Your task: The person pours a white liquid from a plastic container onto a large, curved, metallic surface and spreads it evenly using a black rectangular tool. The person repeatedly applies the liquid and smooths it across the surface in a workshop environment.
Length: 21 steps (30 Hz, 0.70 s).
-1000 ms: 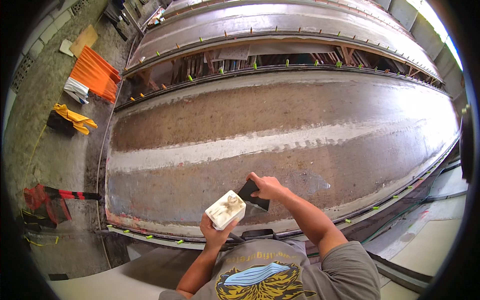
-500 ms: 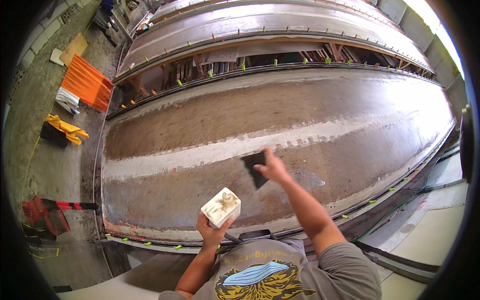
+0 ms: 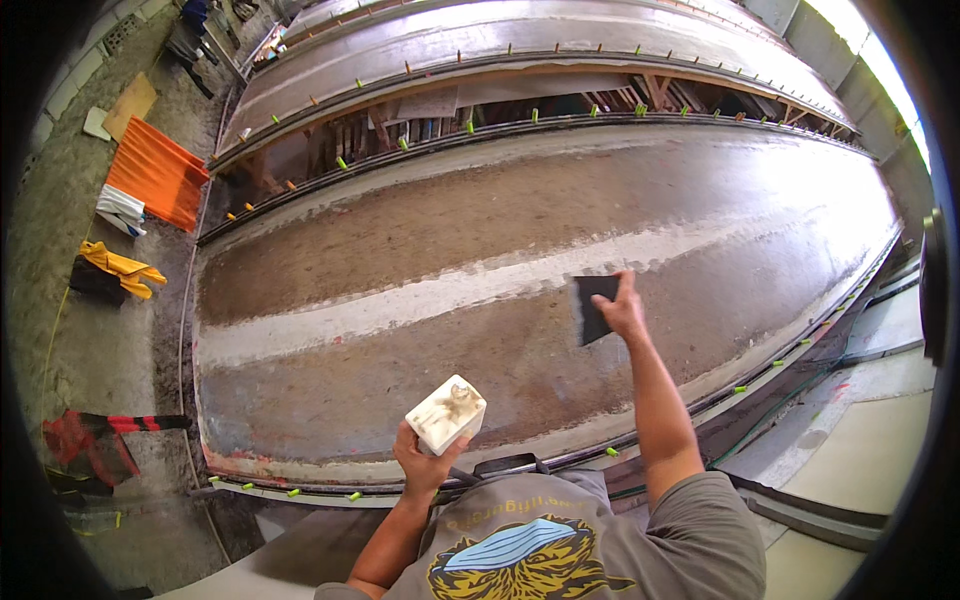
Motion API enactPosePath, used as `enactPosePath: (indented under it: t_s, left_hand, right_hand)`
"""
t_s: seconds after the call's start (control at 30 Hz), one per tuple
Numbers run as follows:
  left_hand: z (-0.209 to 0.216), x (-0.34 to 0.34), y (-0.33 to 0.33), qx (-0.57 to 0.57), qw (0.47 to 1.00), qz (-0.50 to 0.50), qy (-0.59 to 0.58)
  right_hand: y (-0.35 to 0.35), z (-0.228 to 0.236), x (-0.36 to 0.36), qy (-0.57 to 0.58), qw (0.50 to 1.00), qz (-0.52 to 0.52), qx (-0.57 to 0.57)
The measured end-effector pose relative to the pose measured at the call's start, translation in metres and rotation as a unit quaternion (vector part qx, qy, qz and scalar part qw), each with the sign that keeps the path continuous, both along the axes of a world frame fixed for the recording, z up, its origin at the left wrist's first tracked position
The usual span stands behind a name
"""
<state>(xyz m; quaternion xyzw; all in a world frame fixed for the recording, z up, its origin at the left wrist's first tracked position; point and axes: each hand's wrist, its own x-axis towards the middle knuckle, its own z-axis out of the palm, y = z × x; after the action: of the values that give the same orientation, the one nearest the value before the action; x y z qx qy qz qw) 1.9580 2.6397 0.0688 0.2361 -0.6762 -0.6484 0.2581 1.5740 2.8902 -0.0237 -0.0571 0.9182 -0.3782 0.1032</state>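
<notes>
My left hand (image 3: 424, 462) grips a small white rectangular tub (image 3: 446, 414) near the table's front edge; whitish paste lies smeared in it. Out over the long brown table (image 3: 480, 385), my right hand (image 3: 622, 308) holds a flat black spreader (image 3: 592, 310), thumb on its face. The spreader's far end meets or hovers by the lower border of a pale strip (image 3: 400, 318) running lengthwise along the table; whether it touches cannot be made out. Its left edge looks whitish.
Small green clips (image 3: 612, 452) line the table's rails. Behind stands another long table (image 3: 560, 48) with wooden boards (image 3: 400, 130) stored beneath. On the floor at left lie an orange cloth (image 3: 158, 176), a yellow garment (image 3: 122, 266) and red-and-black fabric (image 3: 90, 448).
My right hand has swung rightward with the spreader along the strip. The left hand and tub stay nearly where they were. The view has shifted slightly.
</notes>
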Motion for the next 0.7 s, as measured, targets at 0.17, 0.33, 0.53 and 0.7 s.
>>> enactPosePath:
  t_s: [0.17,0.33,0.53,0.7]
  left_hand:
    - [0.006,-0.009,0.005,0.013,1.000,-0.010,0.004]
    - [0.021,-0.015,0.003,-0.021,0.999,-0.016,0.023]
    - [0.023,-0.012,0.007,0.045,0.999,-0.021,-0.019]
    - [0.003,-0.022,0.010,-0.031,0.998,-0.050,0.002]
  right_hand:
    - [-0.058,0.001,0.089,-0.069,0.990,0.121,-0.011]
    - [0.059,-0.010,0.042,-0.048,0.997,-0.051,-0.014]
    - [0.122,0.017,0.025,0.004,0.997,-0.074,-0.007]
    - [0.005,0.011,0.142,-0.141,0.984,0.084,-0.066]
